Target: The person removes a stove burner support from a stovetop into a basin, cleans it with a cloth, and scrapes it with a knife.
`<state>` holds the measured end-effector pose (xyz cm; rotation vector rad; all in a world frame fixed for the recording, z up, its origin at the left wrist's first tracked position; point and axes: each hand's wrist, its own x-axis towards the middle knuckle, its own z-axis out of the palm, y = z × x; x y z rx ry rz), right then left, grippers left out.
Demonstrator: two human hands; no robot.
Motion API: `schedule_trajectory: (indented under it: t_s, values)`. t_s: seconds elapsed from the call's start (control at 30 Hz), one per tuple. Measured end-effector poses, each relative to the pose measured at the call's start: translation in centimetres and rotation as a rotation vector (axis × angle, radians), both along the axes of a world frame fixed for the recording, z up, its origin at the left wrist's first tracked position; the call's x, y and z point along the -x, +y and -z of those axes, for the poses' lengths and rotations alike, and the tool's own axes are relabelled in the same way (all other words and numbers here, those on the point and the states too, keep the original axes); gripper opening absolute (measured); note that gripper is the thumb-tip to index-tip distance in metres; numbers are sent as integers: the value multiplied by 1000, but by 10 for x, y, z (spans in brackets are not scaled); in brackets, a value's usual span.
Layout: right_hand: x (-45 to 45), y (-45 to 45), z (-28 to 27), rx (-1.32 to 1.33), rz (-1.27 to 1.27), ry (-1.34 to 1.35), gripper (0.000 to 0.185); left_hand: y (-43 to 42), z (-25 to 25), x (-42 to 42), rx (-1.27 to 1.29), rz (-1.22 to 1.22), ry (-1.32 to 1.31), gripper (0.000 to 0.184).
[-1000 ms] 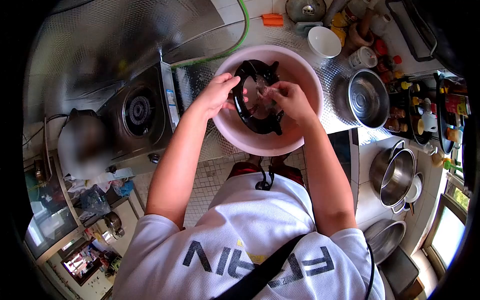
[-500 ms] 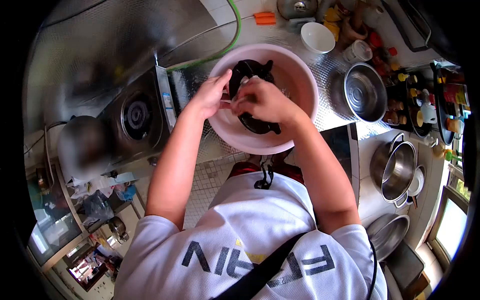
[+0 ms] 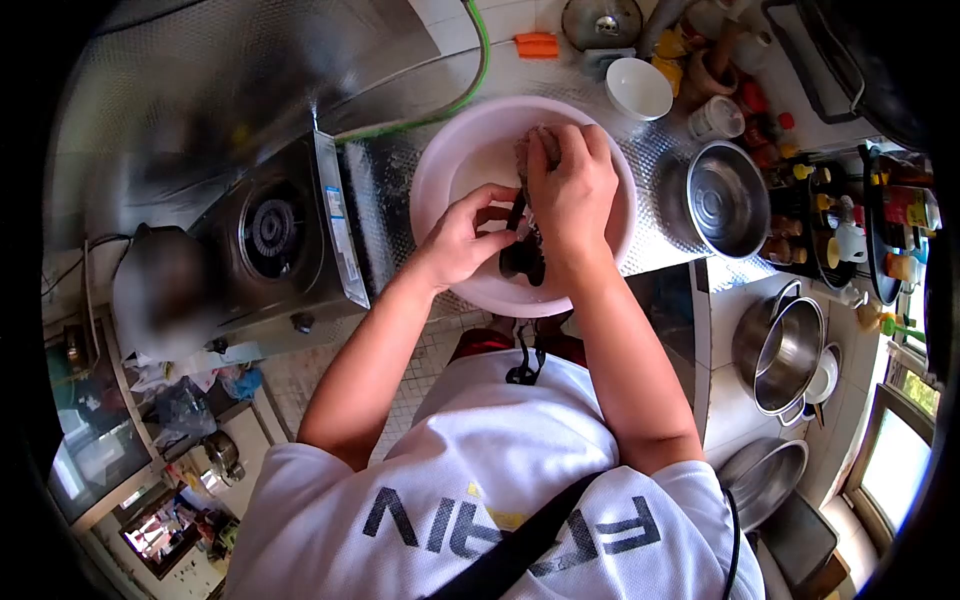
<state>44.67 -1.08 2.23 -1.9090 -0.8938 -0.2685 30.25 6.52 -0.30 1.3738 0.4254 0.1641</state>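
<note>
A black stove pan support (image 3: 518, 262) with short projecting legs is tilted on edge inside the pink basin (image 3: 425, 180). My left hand (image 3: 468, 235) grips its left side, thumb and fingers bent around the edge. On the other side, my right hand (image 3: 575, 185) is closed around a grey-brown, rough-looking scrubber (image 3: 537, 150) and presses it against the support's upper part. Much of the black piece is hidden behind my hands. Pale, cloudy water appears to lie in the basin.
Left of the basin is a gas stove with its burner (image 3: 272, 230). To the right stands a steel bowl (image 3: 728, 200); a white bowl (image 3: 638, 88) sits behind, near bottles and jars. A green hose (image 3: 483, 60) runs along the back. Steel pots (image 3: 780, 350) are at far right.
The black support has turned from lying broad side up to standing on edge. My right hand has moved right and up with the scrubber; my left hand has shifted right and down.
</note>
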Motion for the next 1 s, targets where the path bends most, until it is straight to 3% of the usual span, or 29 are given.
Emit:
schedule_trajectory:
  t_s: [0.13,0.27,0.37,0.6,0.7,0.87,1.0]
  values:
    - [7,-1,7,-36,1,87,13,-4,-3,-3,31,-97,-6,34]
    - [32,-31,13,13,-219,280,17,2,16,3,85,-178,-46,29]
    - [37,-41,11,-13,-295,264,15,-1,17,6,27,-180,-29,28]
    - [11,-15,9,12,36,96,7,-7,15,11,-29,-89,-45,35]
    - [14,-18,9,-52,-95,114,6,-3,15,10,-17,-90,-20,38]
    - [13,-45,10,43,-604,440,23,0,12,17,338,-200,-33,36]
    - [4,-52,16,76,-815,404,23,1,10,20,419,-217,-34,34]
